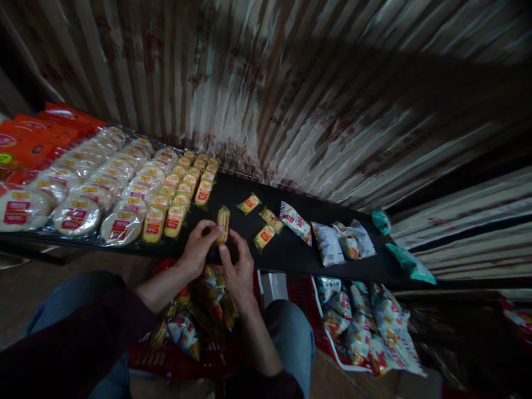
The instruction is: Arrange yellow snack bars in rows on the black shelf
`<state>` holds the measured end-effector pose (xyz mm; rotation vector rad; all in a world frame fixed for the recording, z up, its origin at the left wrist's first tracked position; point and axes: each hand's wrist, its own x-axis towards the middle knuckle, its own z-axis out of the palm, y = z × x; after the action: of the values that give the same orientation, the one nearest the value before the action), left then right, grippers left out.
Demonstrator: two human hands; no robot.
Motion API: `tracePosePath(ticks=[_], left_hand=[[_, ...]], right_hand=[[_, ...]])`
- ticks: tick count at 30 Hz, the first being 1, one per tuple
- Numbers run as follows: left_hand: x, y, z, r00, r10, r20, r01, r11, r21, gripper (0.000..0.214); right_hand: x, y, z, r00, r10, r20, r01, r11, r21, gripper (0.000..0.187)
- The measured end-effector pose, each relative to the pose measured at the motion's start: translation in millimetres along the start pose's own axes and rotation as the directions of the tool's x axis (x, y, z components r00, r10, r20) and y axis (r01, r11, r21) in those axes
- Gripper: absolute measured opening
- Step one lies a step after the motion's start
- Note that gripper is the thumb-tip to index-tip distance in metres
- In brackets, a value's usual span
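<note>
Both hands meet over the front edge of a black shelf (291, 252). My left hand (198, 244) and my right hand (236, 266) pinch a small yellow wrapped biscuit packet (223, 223), held upright between the fingertips. Just to its left stand rows of the same yellow packets (179, 194) beside round white wrapped cakes (83, 194). Three loose yellow packets (266, 221) lie to the right of my hands on the shelf.
White and red snack bags (328, 235) and green wrappers (409, 263) lie further right on the shelf. A red crate (166, 360) with packets sits between my knees. More snack bags (366, 327) fill a tray below right. Orange boxes (33, 138) stand far left, corrugated wall behind.
</note>
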<state>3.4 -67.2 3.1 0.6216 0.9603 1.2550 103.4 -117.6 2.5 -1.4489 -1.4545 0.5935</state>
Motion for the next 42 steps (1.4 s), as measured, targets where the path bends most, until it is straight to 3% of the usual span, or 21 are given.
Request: tracePosePath(ticks=[4,9,13,18,24,28,35,42], left_hand=[[3.6,-1.0,-4.2,0.990,0.141,-0.026,-0.134,0.972,0.191,0.024],[9.5,-4.3,-11.0,0.974,0.225,-0.031,-0.201,0.920,0.336,0.025],[9.1,-3.6,-15.6,0.953,0.304,-0.005,-0.270,0.855,0.442,0.018],[6.4,-0.1,-19.5,0.897,0.438,0.052,-0.389,0.728,0.565,0.014],[10.4,1.8,-22.6,0.838,0.536,0.108,-0.474,0.614,0.631,0.017],[12.5,3.1,-21.6,0.831,0.544,0.112,-0.479,0.599,0.642,0.022],[11.0,5.2,-16.7,0.870,0.477,0.125,-0.428,0.604,0.672,0.034],[16.9,5.0,-14.6,0.892,0.436,0.118,-0.393,0.621,0.678,0.044]], right_hand=[[2.1,-0.8,6.6,0.997,0.022,0.080,-0.035,0.986,0.162,0.038],[6.9,2.7,16.3,0.988,0.094,0.125,-0.127,0.948,0.291,0.040],[12.2,2.7,21.5,0.984,0.160,0.080,-0.172,0.969,0.178,0.036],[18.0,1.7,25.7,0.993,0.118,0.013,-0.119,0.993,0.010,0.032],[32.1,3.1,32.5,0.996,0.088,0.016,-0.088,0.996,-0.007,0.029],[40.9,5.5,40.0,0.994,0.108,0.002,-0.108,0.994,-0.017,0.025],[53.0,17.1,54.0,0.992,0.126,0.025,-0.127,0.990,0.068,0.034],[66.1,15.4,60.9,0.991,0.133,0.023,-0.132,0.991,-0.033,0.041]])
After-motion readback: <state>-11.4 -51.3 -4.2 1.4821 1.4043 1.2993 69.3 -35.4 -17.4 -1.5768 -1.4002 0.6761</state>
